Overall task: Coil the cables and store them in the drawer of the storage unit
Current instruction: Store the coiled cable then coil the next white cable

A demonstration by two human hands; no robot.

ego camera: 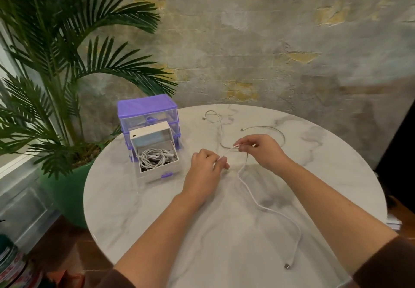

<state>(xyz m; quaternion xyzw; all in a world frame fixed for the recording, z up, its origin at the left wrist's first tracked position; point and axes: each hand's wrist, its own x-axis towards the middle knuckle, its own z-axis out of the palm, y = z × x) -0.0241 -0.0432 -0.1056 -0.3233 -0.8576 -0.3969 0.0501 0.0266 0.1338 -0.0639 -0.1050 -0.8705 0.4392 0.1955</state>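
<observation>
While pinched, thin white cable

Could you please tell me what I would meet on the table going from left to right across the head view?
Storage unit with its open drawer of coiled cables → left hand → right hand → loose end of the held cable.

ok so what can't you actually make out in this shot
Head view only:
- How many cables lie in the open drawer: the coils overlap.
- Connector types: too small.
- Cable end inside the left hand: fingers cover it.
- Upper drawers: contents blurred.
- Right hand: grip partly hidden.
</observation>
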